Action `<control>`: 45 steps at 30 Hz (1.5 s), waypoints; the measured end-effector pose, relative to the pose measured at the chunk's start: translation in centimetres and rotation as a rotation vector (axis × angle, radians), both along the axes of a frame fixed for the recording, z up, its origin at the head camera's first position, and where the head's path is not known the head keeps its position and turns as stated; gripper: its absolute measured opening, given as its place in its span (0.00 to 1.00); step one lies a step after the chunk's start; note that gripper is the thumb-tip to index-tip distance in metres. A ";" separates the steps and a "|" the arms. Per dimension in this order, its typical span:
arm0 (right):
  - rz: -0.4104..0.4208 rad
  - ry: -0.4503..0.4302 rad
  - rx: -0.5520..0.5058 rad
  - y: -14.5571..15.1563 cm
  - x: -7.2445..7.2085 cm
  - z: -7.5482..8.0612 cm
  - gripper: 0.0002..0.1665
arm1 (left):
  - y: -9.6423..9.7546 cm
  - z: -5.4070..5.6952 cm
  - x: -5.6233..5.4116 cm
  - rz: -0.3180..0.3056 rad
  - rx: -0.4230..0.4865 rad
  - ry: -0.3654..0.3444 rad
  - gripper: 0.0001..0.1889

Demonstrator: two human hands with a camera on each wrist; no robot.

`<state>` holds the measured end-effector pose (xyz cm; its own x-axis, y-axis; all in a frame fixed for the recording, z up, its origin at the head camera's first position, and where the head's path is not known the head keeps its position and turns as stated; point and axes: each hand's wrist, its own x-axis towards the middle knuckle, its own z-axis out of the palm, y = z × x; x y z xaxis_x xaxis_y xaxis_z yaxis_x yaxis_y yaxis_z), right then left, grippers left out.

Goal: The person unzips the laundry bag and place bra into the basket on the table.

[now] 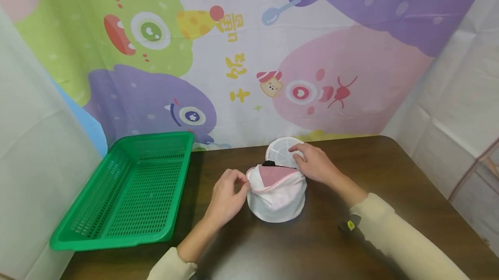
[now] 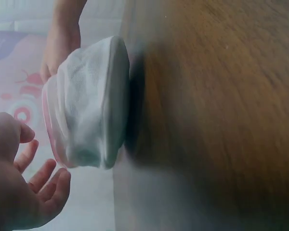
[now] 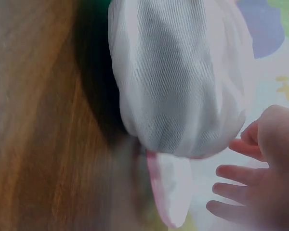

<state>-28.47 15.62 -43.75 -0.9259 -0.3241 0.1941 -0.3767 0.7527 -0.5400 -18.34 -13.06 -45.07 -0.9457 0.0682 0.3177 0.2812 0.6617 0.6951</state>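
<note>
A round white mesh laundry bag (image 1: 277, 204) with pink trim stands on the table, its top partly uncovered. Pink cloth (image 1: 274, 175) and a small black piece (image 1: 269, 163) show in the opening. Behind it the bag's round white lid (image 1: 281, 150) is folded back. At the left rim is my left hand (image 1: 227, 195); its bent fingers (image 2: 60, 190) are near or touching the edge, and I see nothing between them. My right hand (image 1: 315, 164) reaches over the right rim, with its fingers (image 3: 233, 192) loosely spread beside the bag and in front of the lid.
A green plastic basket (image 1: 171, 210) with slotted walls stands on the left of the brown wooden table (image 1: 351, 254). Behind the table hangs a cartoon-printed cloth (image 1: 241, 120), and pale sheets (image 1: 460, 141) enclose the sides.
</note>
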 end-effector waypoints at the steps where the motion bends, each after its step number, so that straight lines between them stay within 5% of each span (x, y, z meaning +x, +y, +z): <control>1: 0.011 0.015 -0.003 -0.1 0.3 0.1 0.20 | 0.1 0.1 0.0 -0.012 -0.012 0.018 0.03; 8: 0.102 0.114 -0.015 -0.9 2.4 0.0 0.14 | 0.8 0.1 0.1 -0.197 -0.168 0.163 0.12; 15: 0.191 0.180 -0.014 -1.2 4.0 0.0 0.11 | 0.8 0.0 0.3 -0.327 -0.265 0.184 0.21; 33: 0.275 0.180 0.139 -1.5 6.3 -0.1 0.14 | 1.0 -0.2 0.2 -0.419 -0.457 0.103 0.27; 45: 0.273 0.237 0.223 -1.1 6.9 -0.4 0.19 | 0.8 -0.3 0.1 -0.347 -0.601 0.212 0.20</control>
